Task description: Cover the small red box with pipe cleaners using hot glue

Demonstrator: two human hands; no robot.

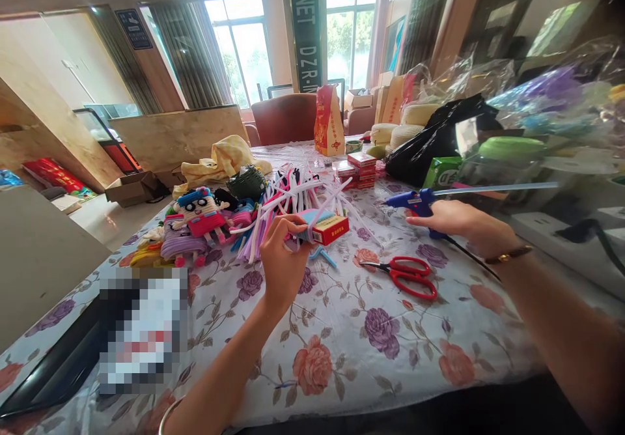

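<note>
My L hand (286,247) pinches the box (333,228) & a lilac stem (329,202) against it, R hand (463,223) clamped round the glue gun (413,200), scissors (394,271) on cloth (342,311) btwn 'em, nearer R, stem pile (286,194) just past L.

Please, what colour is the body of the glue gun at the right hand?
The glue gun is blue; the head view shows it best.

Red-and-yellow box (333,229) is held slightly tilted, top covered in light blue, pale lilac strip (328,203) angled up from it. Blue glue gun (413,200), stick (493,189) loaded, is held right of box.
</note>
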